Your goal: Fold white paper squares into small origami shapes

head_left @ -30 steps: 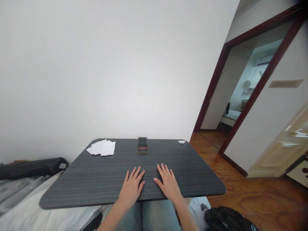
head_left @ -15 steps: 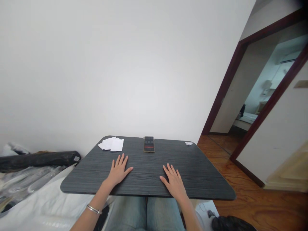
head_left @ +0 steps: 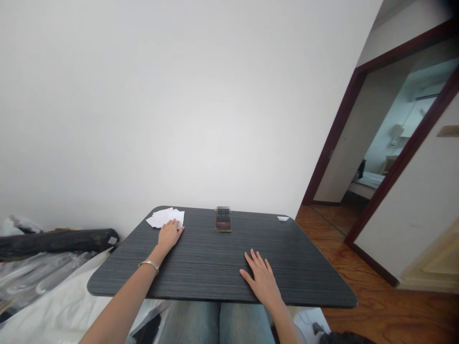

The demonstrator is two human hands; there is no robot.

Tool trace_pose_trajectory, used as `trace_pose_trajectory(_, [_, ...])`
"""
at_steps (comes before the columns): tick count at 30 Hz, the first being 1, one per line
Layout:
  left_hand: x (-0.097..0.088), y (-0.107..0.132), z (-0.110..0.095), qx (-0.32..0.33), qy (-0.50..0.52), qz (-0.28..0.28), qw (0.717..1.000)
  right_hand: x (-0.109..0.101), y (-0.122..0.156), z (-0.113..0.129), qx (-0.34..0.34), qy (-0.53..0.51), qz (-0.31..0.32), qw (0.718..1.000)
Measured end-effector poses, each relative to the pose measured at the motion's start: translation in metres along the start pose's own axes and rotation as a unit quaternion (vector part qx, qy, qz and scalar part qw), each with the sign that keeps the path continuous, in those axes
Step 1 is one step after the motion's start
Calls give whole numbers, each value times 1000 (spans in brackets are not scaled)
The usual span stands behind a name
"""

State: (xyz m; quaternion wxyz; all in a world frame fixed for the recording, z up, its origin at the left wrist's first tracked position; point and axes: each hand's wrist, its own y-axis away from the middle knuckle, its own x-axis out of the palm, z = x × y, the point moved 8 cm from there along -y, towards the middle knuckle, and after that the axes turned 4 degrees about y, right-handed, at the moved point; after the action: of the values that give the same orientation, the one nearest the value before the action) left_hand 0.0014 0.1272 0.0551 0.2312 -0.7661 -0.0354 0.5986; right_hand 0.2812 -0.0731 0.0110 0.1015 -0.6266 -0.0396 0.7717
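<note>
My left hand (head_left: 169, 234) rests at the near edge of several overlapping white paper sheets (head_left: 159, 217), its fingertips over the paper. The thumb sticks out to the right and the hand grips nothing that I can see. My right hand (head_left: 263, 279) lies flat on the dark wood-grain table (head_left: 211, 267), fingers spread, holding nothing. A phone (head_left: 223, 222), its upper part pixelated, stands or lies near the middle of the far edge. At the far right corner is a small folded white paper (head_left: 283, 219).
A white wall (head_left: 229, 105) rises directly behind the table. To the left lie a long black roll (head_left: 57, 242) and plastic-wrapped things (head_left: 43, 272). A doorway with a dark red frame (head_left: 332, 134) opens at the right, above a wooden floor (head_left: 322, 224).
My left hand has moved forward and slightly left, from the bare tabletop onto the near edge of the papers. My right hand stays in place; the view has tilted up slightly.
</note>
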Motion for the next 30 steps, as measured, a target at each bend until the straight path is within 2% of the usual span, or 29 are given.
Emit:
trace_pose_trajectory(7, [-7,4,1,-7,-8,19,1000,0,1,-1,-2,1,-5,1000])
trace_pose_trajectory(14, [1,-2,4,-6,-19,32,999,-1,2,1,-1,-1,-4,1000])
trace_pose_trajectory(18, [1,-2,7,-12,-10,21,1000,-3,2,2,0,-4,-1,1000])
trace_pose_trajectory(24, [-7,2,31,-64,24,-22,997,-5,3,1,-4,-6,-8,1000])
trace_pose_trajectory(27, [-17,6,53,-125,139,-102,977,-5,3,2,-5,-7,-11,1000])
trace_pose_trajectory(30, [-27,11,63,-149,180,-162,959,-5,3,2,-5,-8,-11,1000])
